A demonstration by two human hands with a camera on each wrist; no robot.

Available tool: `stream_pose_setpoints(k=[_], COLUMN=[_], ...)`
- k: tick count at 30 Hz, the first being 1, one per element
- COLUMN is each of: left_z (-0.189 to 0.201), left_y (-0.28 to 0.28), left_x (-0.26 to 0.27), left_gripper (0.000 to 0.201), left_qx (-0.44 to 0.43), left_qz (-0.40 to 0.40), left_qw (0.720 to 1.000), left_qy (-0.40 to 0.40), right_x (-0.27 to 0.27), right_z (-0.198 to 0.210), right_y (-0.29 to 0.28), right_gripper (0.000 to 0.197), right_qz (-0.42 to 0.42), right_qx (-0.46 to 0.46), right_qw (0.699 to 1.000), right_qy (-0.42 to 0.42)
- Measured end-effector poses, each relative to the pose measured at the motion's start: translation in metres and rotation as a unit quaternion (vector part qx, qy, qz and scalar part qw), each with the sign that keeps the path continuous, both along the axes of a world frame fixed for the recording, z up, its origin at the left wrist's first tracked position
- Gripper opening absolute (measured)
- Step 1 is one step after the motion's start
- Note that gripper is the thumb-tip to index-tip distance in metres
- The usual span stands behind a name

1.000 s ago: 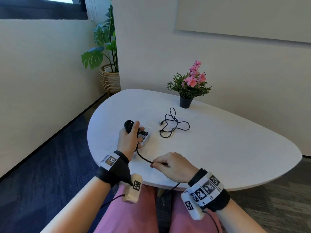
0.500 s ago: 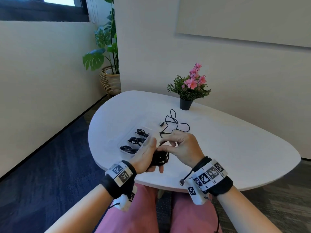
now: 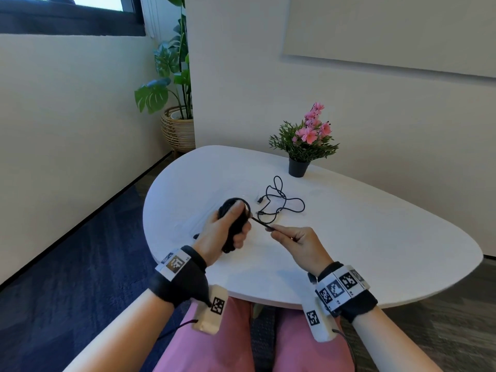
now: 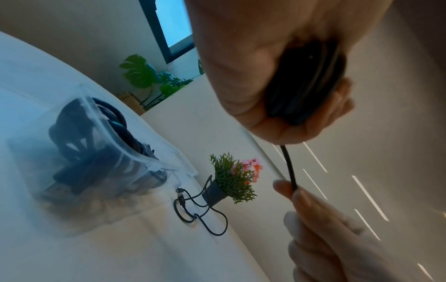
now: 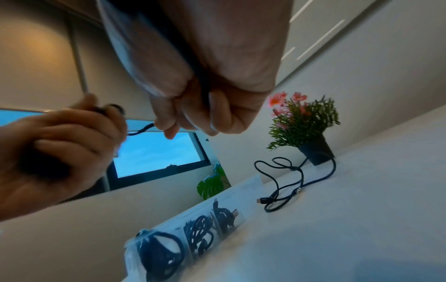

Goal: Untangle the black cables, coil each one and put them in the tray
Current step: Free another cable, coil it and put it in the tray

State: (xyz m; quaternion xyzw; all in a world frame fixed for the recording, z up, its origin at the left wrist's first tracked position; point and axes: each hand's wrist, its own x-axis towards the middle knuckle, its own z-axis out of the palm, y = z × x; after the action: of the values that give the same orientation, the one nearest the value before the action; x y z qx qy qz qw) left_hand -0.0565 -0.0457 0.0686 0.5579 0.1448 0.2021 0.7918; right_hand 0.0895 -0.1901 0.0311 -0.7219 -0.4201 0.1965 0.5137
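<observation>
My left hand (image 3: pixel 228 232) grips a coiled black cable (image 3: pixel 233 210) above the white table (image 3: pixel 375 253), thumb pressed on the loops; the same coil (image 4: pixel 304 80) fills its palm in the left wrist view. The cable's loose end (image 3: pixel 261 223) runs to my right hand (image 3: pixel 292 241), which pinches it between thumb and fingers. A second black cable (image 3: pixel 279 202) lies loose and looped on the table behind the hands. The clear tray (image 5: pixel 185 227) holds several coiled cables; in the head view my left hand hides most of it.
A small potted plant with pink flowers (image 3: pixel 304 146) stands at the table's far side, just beyond the loose cable. A large leafy plant in a woven basket (image 3: pixel 178 130) stands on the floor by the wall. My pink-clad lap (image 3: pixel 236 342) is under the near table edge.
My left hand lifted the coil higher and turned it upright. My right hand drew apart to the right, pulling the cable's end taut between the hands. The tray is now hidden behind the left hand.
</observation>
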Motion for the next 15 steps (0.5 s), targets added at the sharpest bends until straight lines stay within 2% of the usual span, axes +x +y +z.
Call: stream_pose_setpoints(k=[5,9,12,15], left_z=[-0.002,-0.006,-0.008,-0.007], left_y=[0.016,0.017,0.019,0.021], left_x=[0.004,0.005,0.003,0.005], left_gripper=[0.039,0.042,0.047,0.048], left_qx=[-0.034,0.028,0.047,0.063], left_qz=[0.067,0.074,0.067,0.086], left_qw=[0.993,0.977,0.968,0.960], left_qy=[0.096,0.197,0.236,0.259], right_x=[-0.022,-0.032,-0.037,-0.038], right_z=[0.001,0.003,0.007,0.009], right_y=[-0.005,-0.005,-0.008,-0.009], right_gripper=[0.030,0.031,0.025,0.026], right_qz=[0.038,0.044,0.060,0.054], right_qx=[-0.035,-0.072,-0.081,-0.081], right_qw=[0.991,0.956,0.938,0.934], right_qy=[-0.126,-0.282,-0.332,-0.344])
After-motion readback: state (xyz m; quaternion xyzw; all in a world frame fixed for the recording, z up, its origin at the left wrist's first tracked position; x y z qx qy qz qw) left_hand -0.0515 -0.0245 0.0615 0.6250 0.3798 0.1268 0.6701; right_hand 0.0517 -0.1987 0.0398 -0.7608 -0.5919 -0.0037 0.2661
